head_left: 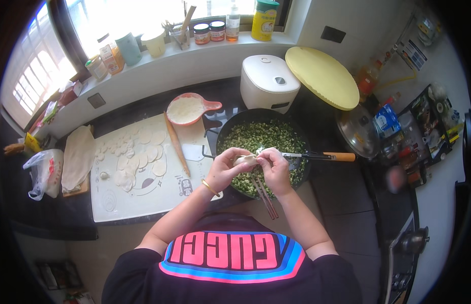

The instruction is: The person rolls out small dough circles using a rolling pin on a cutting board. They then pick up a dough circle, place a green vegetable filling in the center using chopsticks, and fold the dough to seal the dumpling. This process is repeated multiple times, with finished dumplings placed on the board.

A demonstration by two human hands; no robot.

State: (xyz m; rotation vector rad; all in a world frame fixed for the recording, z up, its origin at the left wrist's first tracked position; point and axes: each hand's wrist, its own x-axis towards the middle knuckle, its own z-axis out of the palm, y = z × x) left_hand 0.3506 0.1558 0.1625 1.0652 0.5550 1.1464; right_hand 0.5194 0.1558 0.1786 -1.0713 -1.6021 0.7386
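Observation:
My left hand (224,168), with a gold bangle at its wrist, and my right hand (276,171) meet over a dark wok (221,137). Between their fingertips they pinch a pale dumpling (246,160), its edge gathered on the right side. Chopped green-and-white filling (263,131) covers the inside of the wok. Below my hands, a pair of chopsticks (266,200) leans over the wok's near rim. A utensil with an orange-brown handle (339,156) lies across its right rim, its working end partly hidden by my right hand.
Left of the wok, a white mat (106,205) bears round dough wrappers (143,160), small dough pieces and a rolling pin (176,143). Behind stand a red bowl of flour (186,110) and a white rice cooker (270,81). A yellow round board (322,77) and a glass lid (358,133) are at right.

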